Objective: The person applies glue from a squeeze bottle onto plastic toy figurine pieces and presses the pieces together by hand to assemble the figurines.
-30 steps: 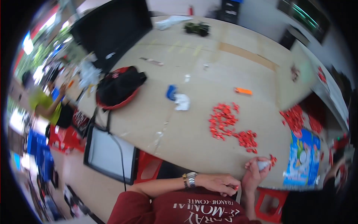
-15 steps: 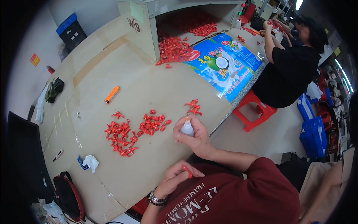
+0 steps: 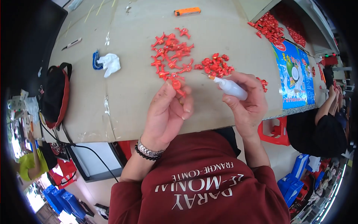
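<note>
My left hand (image 3: 164, 115) pinches a small red plastic figure piece (image 3: 178, 88) between thumb and fingers, just above the table's near side. My right hand (image 3: 249, 104) is wrapped round a white squeeze bottle (image 3: 234, 89) with an orange collar and a thin needle tip pointing left, toward the red piece but apart from it. Beyond my left hand lies a pile of red star-like, limbed pieces (image 3: 171, 50). A second pile of smaller, rounded red pieces (image 3: 215, 65) lies behind the bottle tip. A few red pieces (image 3: 263, 84) show partly behind my right hand.
An orange tube-like object (image 3: 187, 11) lies at the far side. On the left are a crumpled white tissue (image 3: 110, 64), a craft knife (image 3: 72, 43) and a black-and-red bag (image 3: 56, 96). A blue printed sheet (image 3: 294, 76) and a red heap (image 3: 269, 29) are right; a co-worker (image 3: 320, 130) sits beyond.
The view has swung to the left. My left hand has risen from near my shirt to over the table with the red piece. The bottle has tipped over to point left.
</note>
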`<state>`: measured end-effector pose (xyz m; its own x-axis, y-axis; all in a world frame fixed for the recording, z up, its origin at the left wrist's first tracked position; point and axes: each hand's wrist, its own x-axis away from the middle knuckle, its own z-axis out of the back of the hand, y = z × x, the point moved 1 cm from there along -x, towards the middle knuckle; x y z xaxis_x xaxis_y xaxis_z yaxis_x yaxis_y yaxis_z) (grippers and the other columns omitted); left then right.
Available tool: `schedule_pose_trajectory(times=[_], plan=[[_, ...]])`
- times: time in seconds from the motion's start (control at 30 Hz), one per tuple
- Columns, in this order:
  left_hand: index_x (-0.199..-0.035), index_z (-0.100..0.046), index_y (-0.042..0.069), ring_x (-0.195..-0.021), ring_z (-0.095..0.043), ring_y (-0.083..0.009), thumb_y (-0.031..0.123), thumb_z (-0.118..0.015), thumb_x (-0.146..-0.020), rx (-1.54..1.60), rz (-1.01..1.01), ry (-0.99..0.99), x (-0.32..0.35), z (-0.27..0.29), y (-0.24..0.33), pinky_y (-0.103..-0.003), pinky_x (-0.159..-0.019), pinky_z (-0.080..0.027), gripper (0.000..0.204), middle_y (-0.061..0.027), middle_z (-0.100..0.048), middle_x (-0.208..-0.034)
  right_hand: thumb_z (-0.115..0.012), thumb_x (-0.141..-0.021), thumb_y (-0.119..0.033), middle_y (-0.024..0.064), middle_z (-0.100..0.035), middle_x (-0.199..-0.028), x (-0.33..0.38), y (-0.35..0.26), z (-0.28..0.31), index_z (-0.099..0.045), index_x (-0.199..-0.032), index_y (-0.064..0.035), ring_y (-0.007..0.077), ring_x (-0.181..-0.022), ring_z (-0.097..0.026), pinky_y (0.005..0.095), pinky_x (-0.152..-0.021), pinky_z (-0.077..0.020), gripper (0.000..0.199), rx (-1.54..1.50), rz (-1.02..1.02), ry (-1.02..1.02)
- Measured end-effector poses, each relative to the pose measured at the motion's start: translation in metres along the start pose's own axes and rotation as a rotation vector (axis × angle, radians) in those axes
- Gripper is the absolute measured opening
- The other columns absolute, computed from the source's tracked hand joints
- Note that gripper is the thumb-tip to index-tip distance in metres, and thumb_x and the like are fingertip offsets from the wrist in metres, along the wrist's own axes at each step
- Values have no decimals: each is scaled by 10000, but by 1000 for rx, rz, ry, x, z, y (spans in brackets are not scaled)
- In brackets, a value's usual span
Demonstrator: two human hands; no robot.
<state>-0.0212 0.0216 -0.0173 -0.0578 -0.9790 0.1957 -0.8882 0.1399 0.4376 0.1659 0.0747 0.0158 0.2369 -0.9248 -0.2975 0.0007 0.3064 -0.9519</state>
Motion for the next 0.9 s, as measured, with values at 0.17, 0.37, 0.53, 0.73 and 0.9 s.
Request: schedule_pose_trajectory(times=[0.17, 0.37, 0.53, 0.73, 0.9], plan=[[-1074, -550, 66, -684, -528, -158, 291, -498, -979, 133, 101, 15, 6, 11, -10, -266, -560, -389, 250, -64, -606, -969, -727, -689, 108, 141, -652, -1015, 4, 4, 2, -605, -1004, 20, 228, -944, -633, 302, -786, -528, 349, 73, 216, 30], [-1036, -557, 58, -688, -516, -153, 281, -513, -972, 135, 131, 70, 7, 7, -12, -265, -560, -387, 236, -54, -589, -935, -741, -678, 96, 177, -660, -1013, 7, -1, 1, -616, -962, 20, 264, -918, -651, 328, -759, -549, 320, 355, 405, -34], [-1050, -562, 52, -685, -510, -150, 266, -516, -970, 156, 137, 61, 7, 11, -12, -265, -558, -386, 233, -48, -580, -919, -758, -686, 65, 179, -662, -1027, 6, -3, -2, -625, -965, 5, 277, -931, -652, 335, -777, -545, 314, 491, 540, -90], [-1069, -579, 53, -684, -513, -153, 241, -520, -965, 167, 131, 44, 8, 12, -13, -268, -557, -387, 223, -43, -583, -914, -754, -670, 76, 167, -667, -1009, 7, -3, -7, -643, -940, 4, 286, -905, -655, 347, -769, -543, 300, 543, 580, -109], [-1060, -587, 57, -674, -508, -150, 237, -528, -959, 146, 129, 83, 8, 9, -14, -266, -559, -382, 215, -53, -589, -883, -742, -670, 90, 168, -667, -997, 7, -1, -8, -646, -951, 14, 290, -877, -660, 358, -763, -546, 307, 538, 625, -107]])
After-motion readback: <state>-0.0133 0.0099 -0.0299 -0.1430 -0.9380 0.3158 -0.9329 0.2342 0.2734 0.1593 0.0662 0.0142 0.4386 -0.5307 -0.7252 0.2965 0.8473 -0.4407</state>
